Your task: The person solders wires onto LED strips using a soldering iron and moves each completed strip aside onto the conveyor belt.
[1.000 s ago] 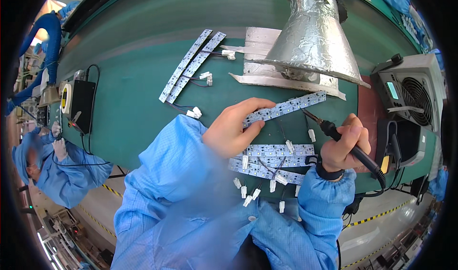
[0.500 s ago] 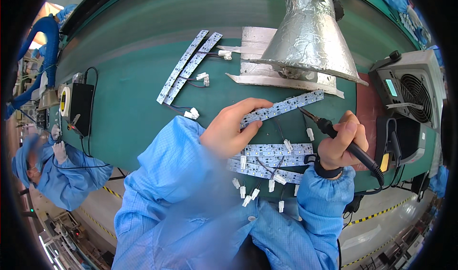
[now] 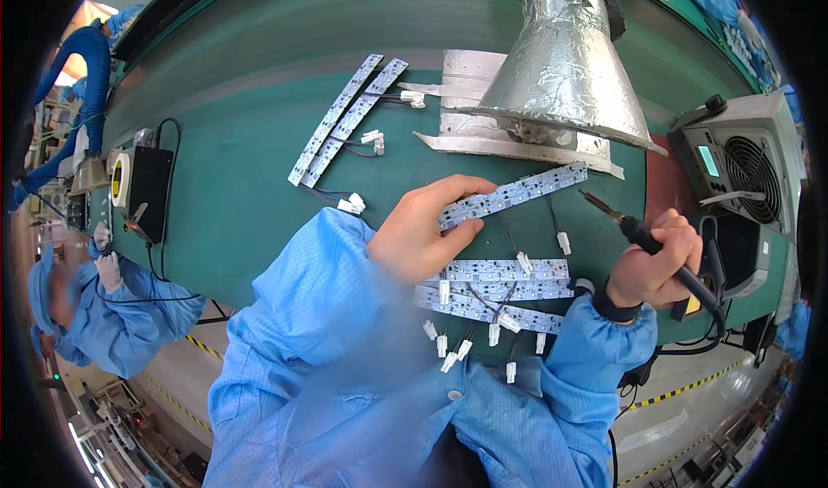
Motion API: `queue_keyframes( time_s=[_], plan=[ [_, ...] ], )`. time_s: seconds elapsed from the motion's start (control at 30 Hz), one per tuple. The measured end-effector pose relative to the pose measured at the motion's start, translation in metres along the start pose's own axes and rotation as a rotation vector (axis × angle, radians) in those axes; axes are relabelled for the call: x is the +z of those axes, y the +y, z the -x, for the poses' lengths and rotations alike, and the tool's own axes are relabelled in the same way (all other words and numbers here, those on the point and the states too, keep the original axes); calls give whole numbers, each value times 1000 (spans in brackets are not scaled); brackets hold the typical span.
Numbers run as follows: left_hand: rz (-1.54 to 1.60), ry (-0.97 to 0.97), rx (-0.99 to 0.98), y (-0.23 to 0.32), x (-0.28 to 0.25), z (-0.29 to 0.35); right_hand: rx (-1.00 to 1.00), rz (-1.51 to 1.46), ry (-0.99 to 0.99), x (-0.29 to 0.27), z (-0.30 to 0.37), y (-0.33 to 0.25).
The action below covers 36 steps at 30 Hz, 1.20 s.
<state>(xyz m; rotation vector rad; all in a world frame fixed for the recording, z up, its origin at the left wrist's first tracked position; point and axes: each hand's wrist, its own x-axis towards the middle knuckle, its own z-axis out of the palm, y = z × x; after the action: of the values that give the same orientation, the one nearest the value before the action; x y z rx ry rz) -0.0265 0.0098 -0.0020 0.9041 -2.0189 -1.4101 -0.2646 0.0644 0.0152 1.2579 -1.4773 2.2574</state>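
Note:
My left hand pinches the left end of a narrow LED circuit strip, which slants up to the right above the green mat. Wires with white connectors hang from its lower edge. My right hand grips a soldering iron by its handle. The iron's tip points up and left, apart from the strip. Just below my left hand, several more LED strips lie side by side, their wires and white plugs trailing toward me.
Two LED strips lie slanted at upper left. A foil-covered fume hood stands over white metal plates. At right are a fan-fitted box and a black soldering station. A black device and a co-worker are at left.
My right hand has drawn the soldering iron right and slightly down, away from the strip. My left hand still holds the strip in nearly the same place.

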Motion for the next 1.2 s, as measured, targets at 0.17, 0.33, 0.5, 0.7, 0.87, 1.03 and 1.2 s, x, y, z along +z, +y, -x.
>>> queue_keyframes(
  time_s=[0.17, 0.33, 0.5, 0.7, 0.87, 1.03, 1.2],
  plan=[
    [-17, 22, -59, 4, -8, 3, 46, 31, 39, -6, -4, 4],
    [-134, 65, -40, 13, -23, 7, 121, 110, -84, -4, 4, -2],
    [-241, 90, 21, 14, -22, 10, 109, 113, -83, 0, 14, 5],
    [-273, 77, 6, 15, -22, 10, 59, 160, -127, 3, 15, 9],
    [-284, 76, 12, 15, -22, 9, 54, 169, -163, 2, 14, 10],
    [-285, 88, 7, 15, -21, 8, 46, 171, -191, 3, 13, 11],
    [-281, 81, -10, 15, -20, 8, 50, 172, -192, 2, 14, 12]
  ],
)
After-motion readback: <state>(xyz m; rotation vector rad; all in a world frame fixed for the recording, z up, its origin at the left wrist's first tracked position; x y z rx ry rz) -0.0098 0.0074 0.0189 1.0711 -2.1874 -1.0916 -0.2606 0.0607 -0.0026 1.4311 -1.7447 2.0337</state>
